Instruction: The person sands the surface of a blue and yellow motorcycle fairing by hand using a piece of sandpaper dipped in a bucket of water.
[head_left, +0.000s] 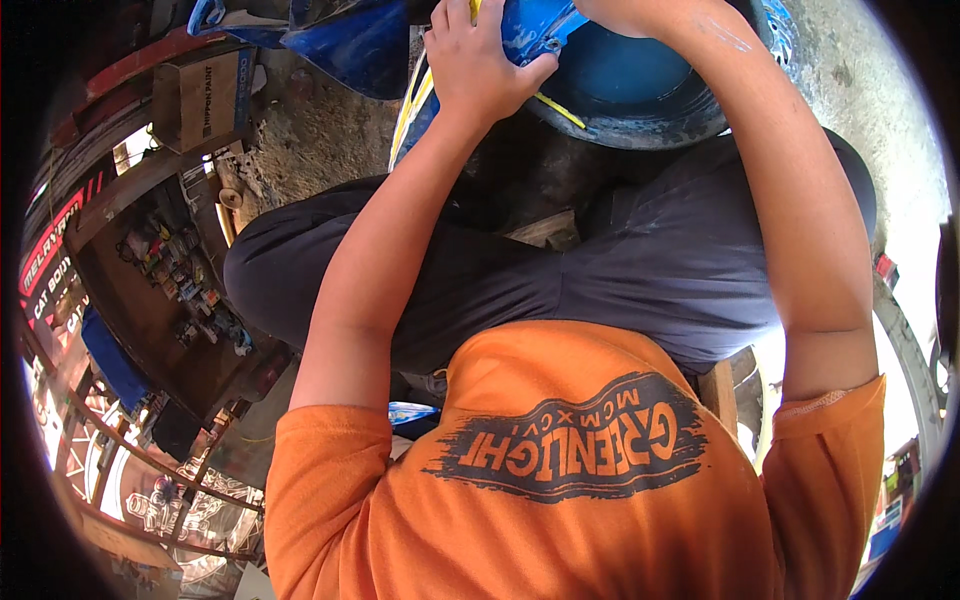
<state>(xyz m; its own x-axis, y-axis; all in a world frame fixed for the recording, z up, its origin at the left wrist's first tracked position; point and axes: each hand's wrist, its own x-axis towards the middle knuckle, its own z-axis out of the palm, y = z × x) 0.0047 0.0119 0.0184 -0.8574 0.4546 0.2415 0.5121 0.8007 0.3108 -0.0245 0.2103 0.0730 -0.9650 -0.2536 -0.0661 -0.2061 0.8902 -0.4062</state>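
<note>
Left hand (483, 75): thumb spread, on blue panel (527, 32)
Right hand (628, 14): cropped, cannot tell grip
Orange shirt (600, 545): block lettering (570, 440)

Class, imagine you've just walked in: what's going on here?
A person in an orange shirt sits with knees bent, a basin of bluish liquid in front of them. Their left hand is on a shiny blue panel beside and partly over the basin. The right hand is by the panel's other side, partly cut off, so its grip is unclear.
</note>
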